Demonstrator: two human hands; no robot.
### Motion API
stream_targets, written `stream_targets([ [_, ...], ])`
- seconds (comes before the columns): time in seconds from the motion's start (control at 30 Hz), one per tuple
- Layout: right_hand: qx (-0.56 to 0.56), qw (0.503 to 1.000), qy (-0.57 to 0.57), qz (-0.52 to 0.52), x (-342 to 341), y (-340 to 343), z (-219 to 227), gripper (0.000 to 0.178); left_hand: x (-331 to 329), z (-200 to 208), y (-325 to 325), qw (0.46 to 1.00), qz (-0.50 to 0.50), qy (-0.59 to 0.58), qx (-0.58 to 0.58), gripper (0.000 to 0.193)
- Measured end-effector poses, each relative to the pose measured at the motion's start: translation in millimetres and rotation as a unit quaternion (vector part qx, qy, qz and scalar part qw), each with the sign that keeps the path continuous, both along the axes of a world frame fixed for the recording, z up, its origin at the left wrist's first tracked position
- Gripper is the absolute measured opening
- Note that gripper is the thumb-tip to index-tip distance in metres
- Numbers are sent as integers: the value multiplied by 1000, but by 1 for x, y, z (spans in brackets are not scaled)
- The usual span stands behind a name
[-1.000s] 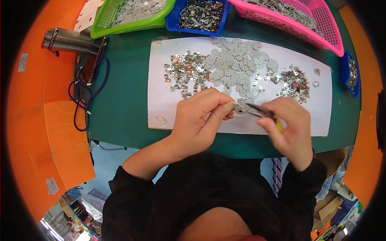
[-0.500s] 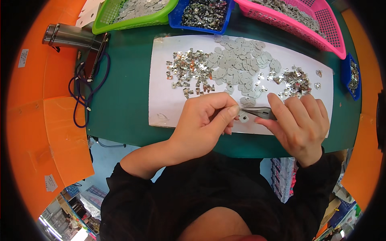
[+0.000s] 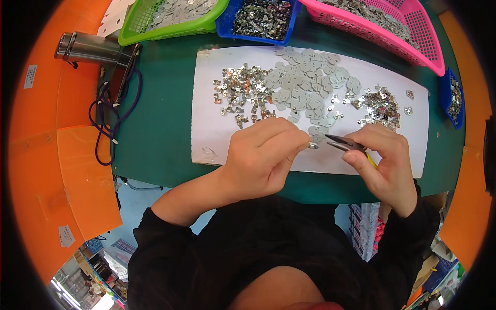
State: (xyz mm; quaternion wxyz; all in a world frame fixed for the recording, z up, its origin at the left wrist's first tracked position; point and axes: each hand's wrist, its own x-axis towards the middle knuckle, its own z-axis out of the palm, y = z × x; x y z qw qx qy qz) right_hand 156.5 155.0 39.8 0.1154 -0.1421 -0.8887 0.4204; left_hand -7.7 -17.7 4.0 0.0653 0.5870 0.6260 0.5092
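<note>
The person's left hand (image 3: 266,157) is closed with thumb and fingertips pinching a small metal part (image 3: 313,145), which pokes out past the fingers toward the right, over the near half of a white board (image 3: 217,140); much of it is hidden, so its full shape cannot be told. The right hand (image 3: 386,163) grasps a pair of pliers (image 3: 354,144) with a bit of yellow handle showing; their dark jaws stand parted and point left at the part, near it but apart from it. Beyond the hands, a heap of flat grey plates (image 3: 305,80) spreads down the middle of the board, its nearest pieces lying close to the pinched part. A pile of shiny clips (image 3: 243,85) lies left of the plates, and a pile of small silver pieces (image 3: 380,106) lies to their right. Along the far side of the green table (image 3: 160,116) stand a green basket (image 3: 173,37), a blue tray (image 3: 253,39) and a pink basket (image 3: 382,48), all holding metal pieces.
</note>
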Motion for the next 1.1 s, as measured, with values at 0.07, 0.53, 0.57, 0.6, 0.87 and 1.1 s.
stream_targets([
  [0.07,-6,999,-30,16,-2,-1,9,23,-2,0,1,1000,-5,28,10,11],
  [0.53,153,978,-92,109,-12,3,38,28,-5,0,-5,995,-35,91,7,21],
  [0.57,164,974,-98,123,-13,4,40,28,-6,1,-5,994,-47,96,-3,22],
  [0.6,175,970,-104,136,-15,6,41,28,-7,1,-4,993,-58,101,-14,23],
  [0.87,193,958,-123,172,-20,15,47,30,-11,5,-2,992,-88,83,-30,24],
  [1.1,202,955,-127,176,-24,15,48,30,-18,12,1,987,-117,78,-75,22],
])
